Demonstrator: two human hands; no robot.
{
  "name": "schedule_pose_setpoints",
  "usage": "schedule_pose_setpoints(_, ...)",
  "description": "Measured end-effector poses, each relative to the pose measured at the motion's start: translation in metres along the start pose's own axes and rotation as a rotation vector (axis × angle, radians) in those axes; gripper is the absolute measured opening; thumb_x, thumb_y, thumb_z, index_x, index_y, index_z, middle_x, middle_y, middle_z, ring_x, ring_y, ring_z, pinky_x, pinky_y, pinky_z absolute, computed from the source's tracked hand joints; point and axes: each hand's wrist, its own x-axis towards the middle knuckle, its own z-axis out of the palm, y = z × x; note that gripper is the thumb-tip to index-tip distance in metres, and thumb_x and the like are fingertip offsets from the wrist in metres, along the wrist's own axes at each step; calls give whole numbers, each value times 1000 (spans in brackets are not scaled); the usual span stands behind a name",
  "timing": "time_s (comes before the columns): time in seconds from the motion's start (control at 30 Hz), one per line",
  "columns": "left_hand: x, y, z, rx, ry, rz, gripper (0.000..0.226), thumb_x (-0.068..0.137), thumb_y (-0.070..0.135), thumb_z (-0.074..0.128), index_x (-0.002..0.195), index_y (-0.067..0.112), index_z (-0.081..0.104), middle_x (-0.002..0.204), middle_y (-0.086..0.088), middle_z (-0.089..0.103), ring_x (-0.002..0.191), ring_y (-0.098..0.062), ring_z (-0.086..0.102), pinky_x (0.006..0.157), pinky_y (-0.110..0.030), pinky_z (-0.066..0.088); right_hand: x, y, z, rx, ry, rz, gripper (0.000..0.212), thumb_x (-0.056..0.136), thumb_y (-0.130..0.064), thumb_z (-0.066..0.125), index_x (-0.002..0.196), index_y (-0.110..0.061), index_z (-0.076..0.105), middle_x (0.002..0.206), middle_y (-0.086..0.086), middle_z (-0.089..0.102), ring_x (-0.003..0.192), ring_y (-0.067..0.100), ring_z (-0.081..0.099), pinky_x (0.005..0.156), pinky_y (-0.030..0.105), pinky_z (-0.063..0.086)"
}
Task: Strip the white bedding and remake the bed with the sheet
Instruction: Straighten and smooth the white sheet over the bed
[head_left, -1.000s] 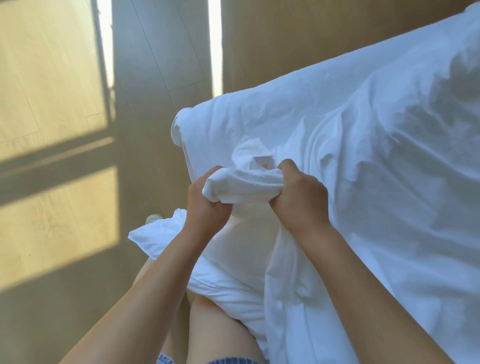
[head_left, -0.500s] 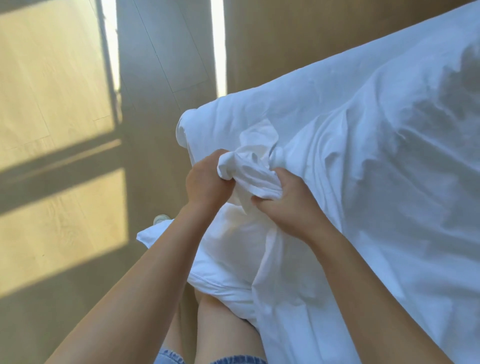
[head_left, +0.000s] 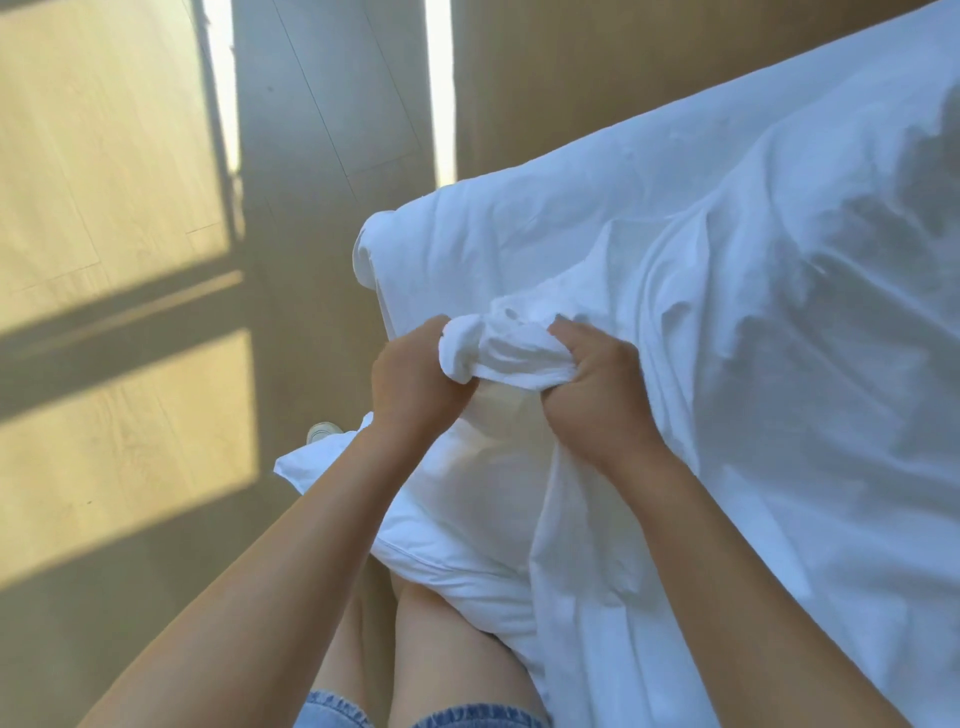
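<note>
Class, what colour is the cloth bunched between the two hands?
The cloth is white; the head view shows it best.

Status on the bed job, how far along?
Done: a white sheet lies spread out, wrinkled. In hand: the left hand and right hand both grip a bunched wad of it. Left: settling that wad, smoothing the creases, and dealing with the padded white bedding against the person's legs.

Left hand (head_left: 410, 376) and right hand (head_left: 592, 384) grip a bunched white sheet (head_left: 498, 353); bed (head_left: 779, 338) beside.
</note>
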Motion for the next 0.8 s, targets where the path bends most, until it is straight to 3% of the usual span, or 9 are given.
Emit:
schedule_pose_setpoints(0.1, 15, 4, 7, -35, 49, -110, 19, 86, 28, 54, 84, 17, 38, 61, 6, 42, 66, -30, 47, 48, -30, 23, -2, -11, -2, 331, -267, 262, 12, 61, -11, 56, 70, -17, 58, 55, -11, 50, 54, 8, 45, 53, 22, 39)
schedule_pose_setpoints(0.2, 11, 6, 4, -98, 91, -83, 11, 85, 25, 53, 94, 21, 48, 70, 3, 55, 71, -29, 51, 54, -31, 32, 5, -12, -14, 358, -274, 257, 9, 58, -21, 51, 65, -26, 52, 51, -18, 49, 47, 1, 42, 47, 15, 35)
schedule_pose_setpoints(0.27, -1, 2, -2, -149, 114, -107, 21, 84, 19, 53, 104, 18, 55, 82, -2, 64, 79, -32, 58, 64, -35, 42, 5, -9, -13, 132, -185, 152, 11, 64, -25, 56, 68, -21, 47, 53, -11, 45, 53, 10, 43, 50, 23, 34)
schedule_pose_setpoints(0.33, -18, -3, -9, -136, 161, -31, 27, 79, 17, 51, 105, 13, 60, 82, -8, 67, 77, -36, 61, 67, -42, 49, 8, -2, -7, -224, -23, 35, 14, 72, -10, 58, 78, -13, 45, 59, -7, 39, 59, 26, 40, 53, 31, 27)
schedule_pose_setpoints(0.43, -45, 0, -10, -183, 213, 247, 31, 70, 18, 41, 78, -1, 64, 64, -10, 63, 57, -31, 58, 51, -41, 48, 13, 4, 2, -488, 131, 80, 20, 76, 3, 50, 83, -13, 40, 69, 7, 45, 61, 28, 37, 53, 30, 18)
schedule_pose_setpoints(0.57, -57, 2, -10, -240, 131, 345, 16, 69, 8, 44, 68, 0, 57, 58, -4, 47, 56, -18, 43, 52, -27, 34, 12, 5, 11, -472, 291, 72, 23, 59, 16, 63, 71, 0, 51, 63, 16, 54, 52, 32, 52, 47, 26, 21)
schedule_pose_setpoints(0.67, -43, -2, -22, -1, -94, 314, 4, 71, 2, 55, 69, -1, 54, 67, -6, 49, 71, -29, 53, 60, -32, 36, 5, -2, 10, -346, 417, -65, 24, 53, 19, 66, 64, 2, 54, 59, 15, 54, 47, 31, 51, 42, 25, 30)
schedule_pose_setpoints(0.73, -27, -2, -39, 78, -205, 204, 32, 75, 21, 70, 99, 2, 60, 92, -5, 56, 102, -30, 51, 76, -34, 40, 4, -9, 11, -294, 430, -148, 22, 58, 19, 67, 72, 3, 61, 61, 14, 56, 48, 29, 53, 44, 24, 36)
schedule_pose_setpoints(0.8, -18, 6, -58, 103, -158, 335, 91, 62, 38, 83, 136, 7, 41, 122, -10, 53, 117, -29, 46, 93, -39, 40, 3, -21, 18, -327, 407, -180, 25, 57, 19, 69, 77, 3, 66, 63, 13, 58, 50, 29, 55, 45, 26, 42)
